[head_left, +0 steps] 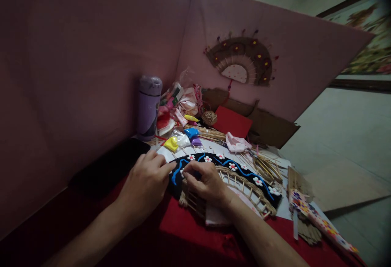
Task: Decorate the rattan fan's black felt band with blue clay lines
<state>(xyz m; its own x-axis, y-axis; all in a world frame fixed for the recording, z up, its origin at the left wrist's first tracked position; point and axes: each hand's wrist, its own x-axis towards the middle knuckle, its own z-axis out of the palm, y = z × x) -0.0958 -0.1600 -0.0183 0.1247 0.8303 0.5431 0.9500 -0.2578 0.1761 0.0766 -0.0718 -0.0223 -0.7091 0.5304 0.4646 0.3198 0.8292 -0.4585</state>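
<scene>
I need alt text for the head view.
A person's left hand and right hand are at the left end of a black fan-shaped craft decorated with white flowers and blue wavy lines. Behind it are a purple bottle, a twine ball and, on a pink panel, another fan.

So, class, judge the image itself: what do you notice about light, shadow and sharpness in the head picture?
Head view: dim lighting, with the pink wall in gloom at left; head view: a darker shadow falls across the red cloth; head view: the framed picture looks soft; head view: white flowers on the black fan remain distinct.
</scene>
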